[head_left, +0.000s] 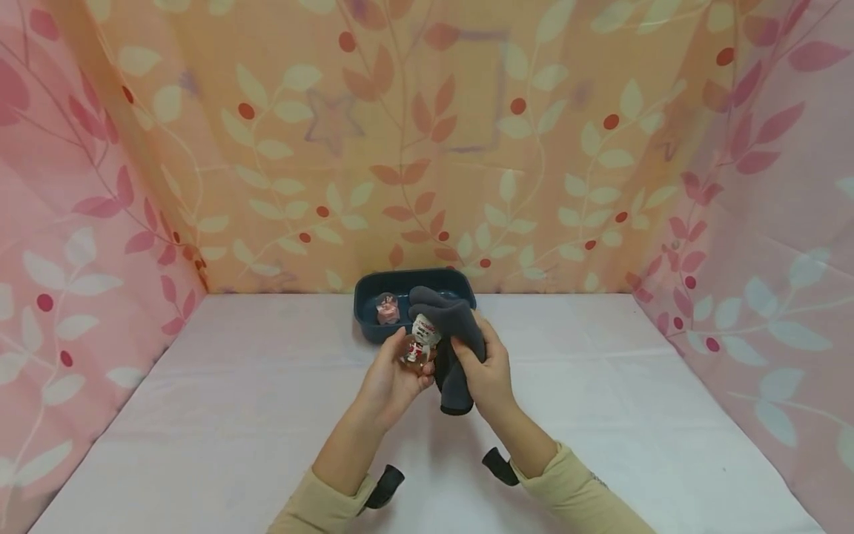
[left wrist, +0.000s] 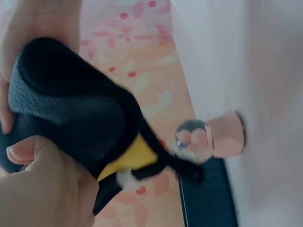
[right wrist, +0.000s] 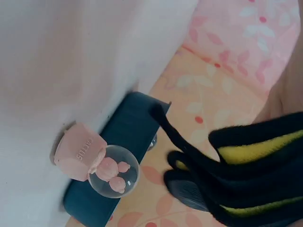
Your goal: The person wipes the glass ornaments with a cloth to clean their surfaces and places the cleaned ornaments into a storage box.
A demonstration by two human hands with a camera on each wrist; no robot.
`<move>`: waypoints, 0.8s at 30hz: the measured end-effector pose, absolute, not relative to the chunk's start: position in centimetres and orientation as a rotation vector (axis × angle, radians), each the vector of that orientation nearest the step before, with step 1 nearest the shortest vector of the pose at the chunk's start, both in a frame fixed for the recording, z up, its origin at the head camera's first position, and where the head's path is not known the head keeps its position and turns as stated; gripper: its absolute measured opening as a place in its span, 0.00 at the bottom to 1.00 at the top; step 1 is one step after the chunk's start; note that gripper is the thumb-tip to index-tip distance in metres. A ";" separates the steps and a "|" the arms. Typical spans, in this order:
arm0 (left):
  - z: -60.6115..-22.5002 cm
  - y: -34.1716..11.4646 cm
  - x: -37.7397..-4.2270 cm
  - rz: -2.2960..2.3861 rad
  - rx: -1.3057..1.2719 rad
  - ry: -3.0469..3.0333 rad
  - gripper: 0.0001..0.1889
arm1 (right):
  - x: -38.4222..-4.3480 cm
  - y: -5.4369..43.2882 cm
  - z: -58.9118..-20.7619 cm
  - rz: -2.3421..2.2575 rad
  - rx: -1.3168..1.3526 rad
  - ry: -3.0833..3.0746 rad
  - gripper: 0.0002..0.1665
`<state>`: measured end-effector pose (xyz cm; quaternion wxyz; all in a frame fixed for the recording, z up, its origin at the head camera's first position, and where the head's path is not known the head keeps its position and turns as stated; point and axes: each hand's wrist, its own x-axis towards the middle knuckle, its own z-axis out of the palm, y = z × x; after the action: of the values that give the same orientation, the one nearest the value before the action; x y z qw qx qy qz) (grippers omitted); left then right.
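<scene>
In the head view my left hand [head_left: 394, 378] holds a small snow globe [head_left: 415, 354] with a red-and-white figure inside and a whitish base. My right hand [head_left: 490, 367] grips a folded dark grey cloth [head_left: 457, 334] close against that globe. The wrist views show the cloth's black edging and yellow inner side [left wrist: 130, 156]. A thumb [left wrist: 23, 151] presses on it in the left wrist view. A pink snow globe [right wrist: 80, 151] lettered CACTUS, with pink balls under its clear dome, appears on the white surface by the bin in the right wrist view.
Against the back wall stands a dark blue bin [head_left: 373, 326] with a pink globe [head_left: 387, 308] inside. The white tabletop [head_left: 233, 415] runs up to leaf-patterned cloth walls [head_left: 267, 185]. Black straps [head_left: 385, 487] show at both wrists.
</scene>
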<state>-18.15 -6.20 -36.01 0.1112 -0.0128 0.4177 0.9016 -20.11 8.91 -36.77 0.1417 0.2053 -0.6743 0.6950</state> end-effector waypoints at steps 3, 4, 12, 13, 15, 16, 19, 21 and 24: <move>-36.1 -6.0 -18.2 2.637 -0.073 1.275 0.20 | -20.0 8.9 -36.8 1.960 0.780 -2.024 0.16; -36.2 -6.0 -18.2 2.630 -0.093 1.298 0.20 | -20.1 8.9 -36.7 1.947 0.826 -2.052 0.15; -36.3 -5.6 -18.3 2.533 -0.063 1.452 0.23 | -20.7 9.3 -36.9 1.976 0.763 -2.089 0.07; -36.3 -5.5 -18.3 2.525 -0.050 1.459 0.22 | -20.8 9.4 -37.0 1.985 0.746 -2.073 0.07; -36.5 -5.3 -18.4 2.523 -0.044 1.467 0.18 | -20.9 9.4 -37.2 2.001 0.725 -2.039 0.06; -36.5 -5.2 -18.5 2.524 -0.043 1.474 0.16 | -20.9 9.3 -37.2 2.007 0.715 -2.024 0.06; -36.7 -5.3 -18.5 2.513 -0.024 1.519 0.12 | -20.9 9.1 -37.4 2.018 0.664 -1.989 0.06; -36.8 -5.4 -18.5 2.494 0.008 1.557 0.13 | -20.8 9.0 -37.4 2.037 0.613 -1.975 0.07; -36.8 -5.5 -18.4 2.467 0.048 1.593 0.16 | -20.6 8.9 -37.3 2.093 0.532 -1.951 0.09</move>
<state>-18.41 -5.46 -36.79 0.1021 0.0164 0.5397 0.8355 -20.60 8.92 -37.34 0.1153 0.1816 -0.6658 0.7145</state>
